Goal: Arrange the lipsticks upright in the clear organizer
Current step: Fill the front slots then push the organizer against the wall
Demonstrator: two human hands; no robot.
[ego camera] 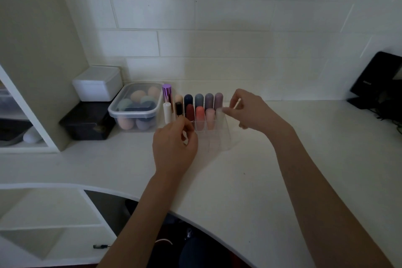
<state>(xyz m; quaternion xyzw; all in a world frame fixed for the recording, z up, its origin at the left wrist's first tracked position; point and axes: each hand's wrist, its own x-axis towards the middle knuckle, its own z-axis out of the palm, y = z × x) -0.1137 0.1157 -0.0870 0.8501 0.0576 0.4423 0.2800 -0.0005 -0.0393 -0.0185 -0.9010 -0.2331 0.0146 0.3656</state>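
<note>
Nearest, our two bare forearms reach forward over the white countertop [250, 180].

Left hand [174, 146]: at the near left corner of the clear organizer [217, 137], back of the hand toward us, fingers curled inward. We cannot tell whether they pinch anything; the fingertips are hidden.

Right hand [250, 111]: at the organizer's right end, thumb and forefinger pinching the cap of a white lipstick [219, 119], which stands upright in the rightmost slot of the occupied front row.

Clear organizer: rests on the countertop near the wall; its nearest compartments show only bare plastic.

Front row, left to right: black lipstick [178, 108], red lipstick [190, 112], coral lipstick [199, 113], pale pink lipstick [210, 117], then the white one. All upright.

Back row, left to right: peach lipstick [178, 98], navy lipstick [188, 99], grey-blue lipstick [198, 99], mauve lipstick [209, 100], lilac lipstick [218, 100]. All upright.

Just left of the organizer: a cream tube [167, 113] and, behind it, a metallic purple tube [167, 92], both standing; whether they are inside it we cannot tell.

Further left: a clear lidded tub [113, 111] of makeup sponges [138, 95], a black box [87, 124], a white box [97, 85] stacked on it.

Far right: a black device [378, 80] against the tiled wall [217, 28].
</note>
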